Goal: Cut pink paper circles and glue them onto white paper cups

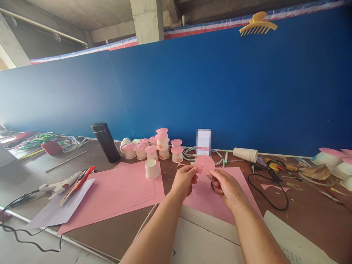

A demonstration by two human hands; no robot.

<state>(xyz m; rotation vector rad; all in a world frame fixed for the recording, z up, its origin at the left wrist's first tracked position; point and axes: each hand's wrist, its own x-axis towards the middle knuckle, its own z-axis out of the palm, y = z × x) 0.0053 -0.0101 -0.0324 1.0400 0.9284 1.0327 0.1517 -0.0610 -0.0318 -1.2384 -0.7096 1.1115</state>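
My left hand (184,179) pinches the left edge of a round pink paper disc (205,164), held up over the table. My right hand (227,187) is closed on a pair of scissors (211,179), whose dark handle shows under the fingers and whose blades sit at the disc's lower edge. Pink paper sheets (115,192) lie flat under and to the left of my hands. A single white paper cup (151,169) stands upside down on the left sheet.
A cluster of pink-topped cups (154,146) stands at the back by the blue wall. A black flask (106,142), a glue gun (59,185), a stack of cups on its side (245,154) and a black cable (268,187) lie around.
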